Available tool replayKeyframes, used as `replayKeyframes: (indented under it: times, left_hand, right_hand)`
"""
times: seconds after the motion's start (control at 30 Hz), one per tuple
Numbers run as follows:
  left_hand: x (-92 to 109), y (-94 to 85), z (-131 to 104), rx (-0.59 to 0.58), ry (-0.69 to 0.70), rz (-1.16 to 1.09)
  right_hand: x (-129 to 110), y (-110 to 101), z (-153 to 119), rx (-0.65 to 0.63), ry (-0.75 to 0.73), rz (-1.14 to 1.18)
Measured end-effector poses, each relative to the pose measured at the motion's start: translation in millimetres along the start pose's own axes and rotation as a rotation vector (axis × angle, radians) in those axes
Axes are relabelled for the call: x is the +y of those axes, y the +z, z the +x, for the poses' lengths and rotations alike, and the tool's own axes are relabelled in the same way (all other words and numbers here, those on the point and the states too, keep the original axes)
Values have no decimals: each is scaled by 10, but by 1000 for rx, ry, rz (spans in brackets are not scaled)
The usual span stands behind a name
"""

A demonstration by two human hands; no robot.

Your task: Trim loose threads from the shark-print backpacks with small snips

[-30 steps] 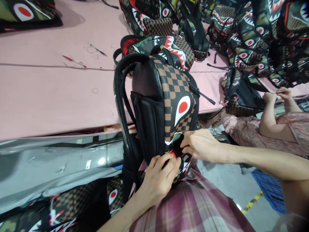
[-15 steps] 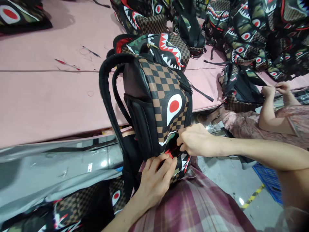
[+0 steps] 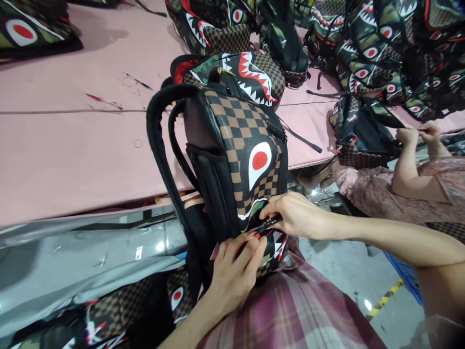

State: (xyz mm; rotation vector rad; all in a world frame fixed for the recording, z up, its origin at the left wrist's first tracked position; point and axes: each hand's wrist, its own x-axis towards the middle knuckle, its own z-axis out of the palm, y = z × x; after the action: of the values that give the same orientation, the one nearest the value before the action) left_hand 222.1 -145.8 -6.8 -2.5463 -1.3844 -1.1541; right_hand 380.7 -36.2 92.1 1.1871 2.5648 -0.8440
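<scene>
A brown-and-black checkered backpack (image 3: 250,116) stands upright in front of me, leaning by the pink table, with a red-and-white eye print and shark teeth. My left hand (image 3: 238,266) grips the edge of its lower front pocket, fingers bent, where some red lining (image 3: 257,236) shows. Pinched in my right hand (image 3: 292,215) is a slim black tool (image 3: 268,223), its thin tip pointing left at the pocket opening near my left fingertips. Its exact kind is unclear. A plaid purple cloth (image 3: 283,310) covers my lap below the bag.
Another shark-print backpack (image 3: 232,72) lies behind on the pink table (image 3: 72,160). More bags (image 3: 374,53) are heaped at the right, others (image 3: 119,310) lie low at the left. A red slim tool (image 3: 103,101) rests among thread scraps. A co-worker's hands (image 3: 417,133) are at the right.
The slim black tool now shows plainly in my right hand across the pocket opening. That hand has shifted slightly down, the pocket gapes less, and my left hand stays in place.
</scene>
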Motion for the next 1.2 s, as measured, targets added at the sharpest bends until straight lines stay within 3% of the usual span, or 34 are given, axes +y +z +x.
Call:
replayKeyframes:
  times: [0.17, 0.3, 0.47, 0.6, 0.73, 0.83, 1.0, 1.2]
  left_hand:
    - [37, 44, -34, 45, -27, 32]
    - [55, 86, -59, 97, -57, 32]
    - [55, 83, -57, 84, -67, 5]
    - [49, 73, -52, 63, -66, -8]
    - [40, 68, -45, 58, -56, -14]
    - [41, 56, -33, 54, -43, -11]
    - [48, 45, -21, 67, -37, -6]
    - [36, 49, -33, 49, -28, 4]
  right_hand:
    - [-100, 81, 213, -173, 32, -184]
    - [-115, 123, 246, -159, 49, -237]
    - [-101, 260, 134, -49, 10, -248]
    - [-56, 302, 135, 105, 10, -82]
    - [47, 207, 157, 202, -3, 144]
    - [119, 68, 54, 250, 21, 152]
    - [83, -50, -190, 111, 103, -151]
    - [-49, -7, -131, 17, 89, -326]
